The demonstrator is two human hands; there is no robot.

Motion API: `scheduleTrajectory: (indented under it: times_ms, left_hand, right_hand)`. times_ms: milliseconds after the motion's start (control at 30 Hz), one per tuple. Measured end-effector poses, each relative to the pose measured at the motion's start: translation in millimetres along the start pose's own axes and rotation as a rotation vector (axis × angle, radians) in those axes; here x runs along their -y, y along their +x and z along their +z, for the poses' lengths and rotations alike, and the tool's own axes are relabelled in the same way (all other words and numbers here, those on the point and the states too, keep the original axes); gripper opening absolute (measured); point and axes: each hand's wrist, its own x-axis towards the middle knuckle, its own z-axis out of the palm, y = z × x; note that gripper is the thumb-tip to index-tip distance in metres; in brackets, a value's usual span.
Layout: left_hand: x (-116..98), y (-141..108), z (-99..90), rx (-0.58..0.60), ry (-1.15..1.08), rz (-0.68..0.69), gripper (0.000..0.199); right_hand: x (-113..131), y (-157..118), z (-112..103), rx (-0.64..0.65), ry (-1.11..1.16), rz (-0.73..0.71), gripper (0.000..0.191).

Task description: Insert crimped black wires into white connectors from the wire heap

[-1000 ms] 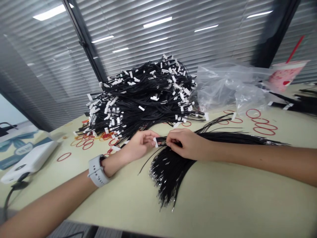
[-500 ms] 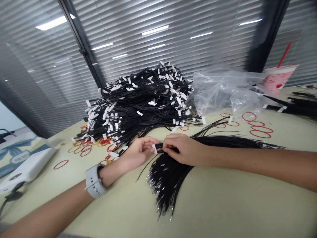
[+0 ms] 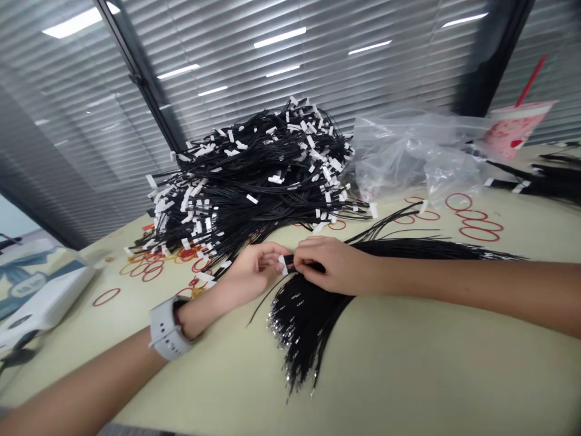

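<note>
**Left hand** (image 3: pixel 258 267): closed, fingertips pinching a white tab (image 3: pixel 284 264) at the end of a black wire lead; wrist bears a grey smartwatch (image 3: pixel 166 328).

**Right hand** (image 3: pixel 336 265): closed, fingers gripping the black lead just beside the white tab; the two hands nearly touch.

**Held item:** white tab and lead lie between the hands, just above the worktop (image 3: pixel 408 369).

**Loose wire bundle** (image 3: pixel 302 327): black wires fan out beneath the right hand, with silver crimped ends (image 3: pixel 285 363) toward the viewer; a second stretch (image 3: pixel 431 248) runs rightward under the right forearm.

**Main pile** (image 3: pixel 254 181): heaped tangle of black wires with many white tabs, directly beyond the hands; its near strands reach the left hand.

**Rubber bands:** red loops lie scattered left of the pile (image 3: pixel 147 266) and at right (image 3: pixel 474 221).

**Background, right:** crumpled clear plastic bag (image 3: pixel 408 157); pink cup (image 3: pixel 515 130) with red straw (image 3: pixel 530 80); further black wire bundles (image 3: pixel 540 181).

**Background, left:** white power bank (image 3: pixel 48 297) with a dark cable, near the worktop edge.

**Behind:** window blinds (image 3: pixel 272 54) reflecting ceiling lights.
</note>
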Motion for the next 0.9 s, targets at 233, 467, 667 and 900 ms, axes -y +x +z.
scheduleTrajectory:
  times_ms: [233, 467, 667, 900]
  left_hand:
    - [0.9, -0.2, 0.4, 0.026, -0.085, 0.011, 0.017]
    - [5.6, 2.3, 0.2, 0.035, -0.134, 0.001, 0.018]
    - [9.6, 2.8, 1.7, -0.012, -0.213, -0.039, 0.019]
    - [9.1, 0.0, 1.9, 0.009, -0.166, -0.004, 0.017]
  right_hand:
    - [-1.8, -3.0, 1.1, -0.020, 0.026, -0.006, 0.016]
    - [-0.4, -2.5, 2.0, -0.037, 0.077, 0.093, 0.011]
    - [0.8, -1.0, 4.1, -0.027, -0.013, 0.007, 0.017]
    - [4.6, 2.5, 6.8, -0.020, -0.099, 0.015, 0.019]
